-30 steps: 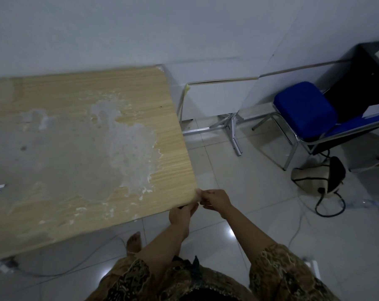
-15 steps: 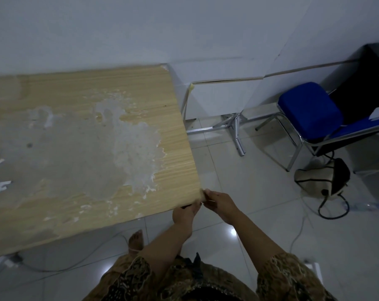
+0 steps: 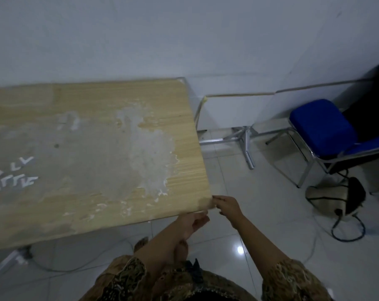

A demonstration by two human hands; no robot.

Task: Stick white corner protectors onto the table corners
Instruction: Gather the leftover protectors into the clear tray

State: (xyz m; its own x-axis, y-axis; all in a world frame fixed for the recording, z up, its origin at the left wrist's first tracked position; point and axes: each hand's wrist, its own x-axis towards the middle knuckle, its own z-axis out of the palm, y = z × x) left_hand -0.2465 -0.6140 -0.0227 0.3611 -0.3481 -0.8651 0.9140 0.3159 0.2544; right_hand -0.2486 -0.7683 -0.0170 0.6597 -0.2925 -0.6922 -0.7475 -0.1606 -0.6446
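Worn wooden tabletop against a white wall; spare white corner protectors lie far left. Both hands — left hand, right hand — pinch at the near corner; what they grip cannot be told. Blue chair stands on the tile floor.

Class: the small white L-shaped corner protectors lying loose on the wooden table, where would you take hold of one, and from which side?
Judging by its flat L shape, pinch one white L-shaped corner protector from above, across a single leg near the bend.
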